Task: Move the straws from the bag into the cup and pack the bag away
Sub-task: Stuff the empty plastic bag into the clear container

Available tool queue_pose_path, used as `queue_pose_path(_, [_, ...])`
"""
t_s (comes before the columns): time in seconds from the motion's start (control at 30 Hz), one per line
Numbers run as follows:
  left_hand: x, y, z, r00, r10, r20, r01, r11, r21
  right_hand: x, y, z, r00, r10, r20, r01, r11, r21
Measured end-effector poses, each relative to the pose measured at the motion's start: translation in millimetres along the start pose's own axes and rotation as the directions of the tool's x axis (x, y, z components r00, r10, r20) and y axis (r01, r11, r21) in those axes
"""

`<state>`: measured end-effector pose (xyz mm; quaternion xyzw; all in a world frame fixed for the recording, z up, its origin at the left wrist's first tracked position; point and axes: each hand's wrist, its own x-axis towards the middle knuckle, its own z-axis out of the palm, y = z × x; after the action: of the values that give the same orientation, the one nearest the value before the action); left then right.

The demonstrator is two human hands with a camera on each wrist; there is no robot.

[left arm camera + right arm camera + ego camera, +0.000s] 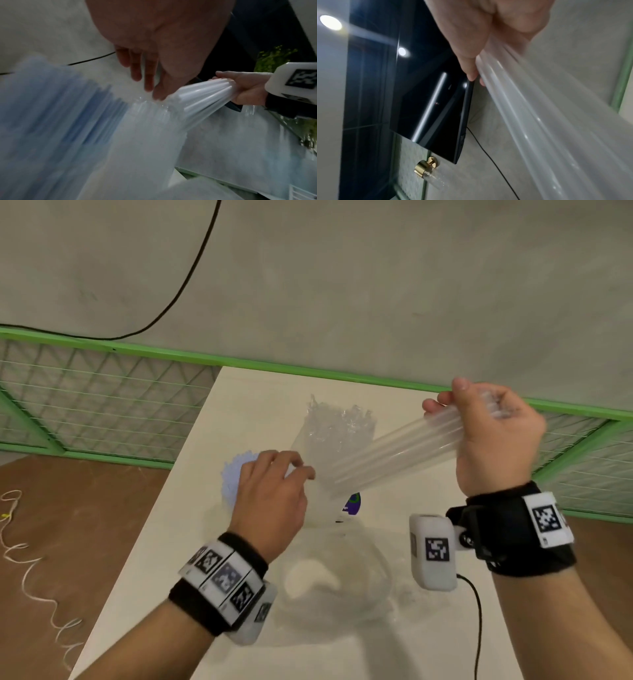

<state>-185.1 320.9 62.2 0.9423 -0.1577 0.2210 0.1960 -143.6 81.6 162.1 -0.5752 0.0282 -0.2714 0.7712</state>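
A clear plastic bag (329, 433) stands on the white table (246, 392), its crinkled mouth upward. My left hand (274, 484) pinches the bag's left side near the top; the left wrist view shows its fingers (149, 81) on the bag (145, 135). My right hand (479, 419) grips the upper end of a bundle of translucent straws (394, 453), which slants down-left into the bag. The same bundle (205, 97) (539, 108) shows in both wrist views. A clear cup (380, 556) stands near me between my wrists.
A pale blue bundle (233, 474) sits left of the bag, blurred in the left wrist view (60, 108). A green mesh fence (102, 405) borders the table behind. A black cable (478, 628) runs from my right wrist. White string (30, 559) lies on the brown floor.
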Motion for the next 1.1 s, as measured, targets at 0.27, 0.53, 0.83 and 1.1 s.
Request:
queue_pose_path(0.27, [31.5, 4.5, 11.9, 0.991, 0.038, 0.126, -0.049, 0.995, 0.084, 34.3, 2.8, -3.6, 0.994, -0.047, -0.100, 0.044, 0.999, -0.026])
queue_pose_path(0.53, [34.5, 9.4, 17.4, 0.960, -0.081, 0.269, 0.070, 0.996, 0.050, 39.8, 6.8, 9.1, 0.996, -0.047, -0.070, 0.045, 0.999, -0.030])
queue_pose_path(0.83, [34.3, 32.2, 21.2, 0.919, -0.008, 0.393, 0.034, 0.998, -0.057, 48.0, -6.6, 6.5, 0.995, -0.094, 0.029, 0.097, 0.989, -0.116])
queue_pose_path(1.1, [62.5, 8.0, 10.5, 0.866, 0.012, 0.500, 0.033, 0.996, -0.083, 48.5, -12.1, 3.3, 0.980, -0.125, 0.157, 0.136, 0.989, -0.059])
